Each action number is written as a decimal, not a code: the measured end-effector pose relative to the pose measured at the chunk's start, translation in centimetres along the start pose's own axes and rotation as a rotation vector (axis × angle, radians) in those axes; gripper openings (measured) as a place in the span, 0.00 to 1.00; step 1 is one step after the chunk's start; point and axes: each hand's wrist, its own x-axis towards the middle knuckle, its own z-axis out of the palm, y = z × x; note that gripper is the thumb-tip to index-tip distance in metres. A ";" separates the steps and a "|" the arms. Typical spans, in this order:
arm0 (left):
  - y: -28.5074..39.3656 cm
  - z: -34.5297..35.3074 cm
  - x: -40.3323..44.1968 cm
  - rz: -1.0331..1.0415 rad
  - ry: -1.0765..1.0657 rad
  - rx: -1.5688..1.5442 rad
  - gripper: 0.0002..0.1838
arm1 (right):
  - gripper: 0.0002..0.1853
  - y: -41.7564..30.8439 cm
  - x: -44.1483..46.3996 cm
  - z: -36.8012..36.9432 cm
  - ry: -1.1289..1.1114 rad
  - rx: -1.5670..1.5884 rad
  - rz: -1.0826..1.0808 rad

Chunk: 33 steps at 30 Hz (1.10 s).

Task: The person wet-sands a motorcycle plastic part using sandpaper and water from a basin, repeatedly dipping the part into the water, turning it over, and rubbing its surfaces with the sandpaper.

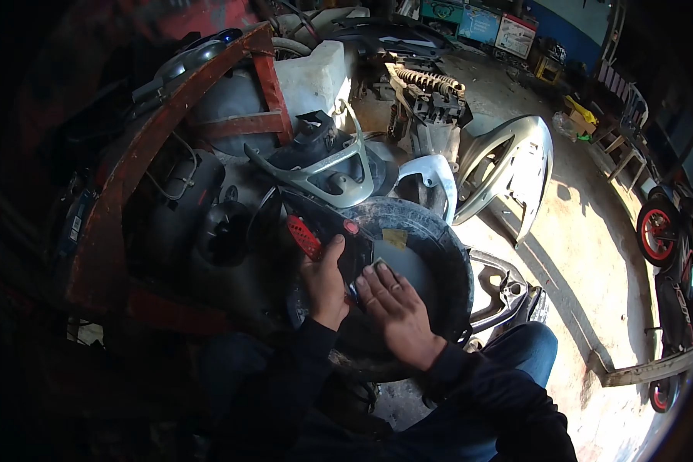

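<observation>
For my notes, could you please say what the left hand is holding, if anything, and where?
The left hand holds a dark panel by its near end, beside the red perforated part.

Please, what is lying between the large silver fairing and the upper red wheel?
The head view shows only bare floor, sunlit and shadowed, between the fairing and the wheel.

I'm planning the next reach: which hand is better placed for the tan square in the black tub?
Right, I'd say. The right hand has its fingertips closer to the tan square, while the left hand seems occupied gripping the dark part.
</observation>
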 end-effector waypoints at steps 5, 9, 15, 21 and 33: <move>0.3 0.7 -1.0 0.037 -0.005 0.064 0.08 | 0.28 0.6 0.6 -0.3 0.016 -0.001 0.104; 0.4 1.0 -1.8 0.015 -0.016 0.024 0.09 | 0.27 2.1 1.8 0.0 0.008 0.017 0.162; 0.4 0.4 -1.7 0.057 -0.022 0.030 0.09 | 0.27 0.7 0.4 0.2 0.018 0.016 0.048; 0.1 0.7 -2.0 0.002 -0.021 0.018 0.09 | 0.28 0.3 0.1 0.7 0.034 0.032 0.107; 0.5 1.7 -2.0 0.042 -0.050 0.000 0.08 | 0.26 1.4 1.5 0.2 0.023 -0.034 0.222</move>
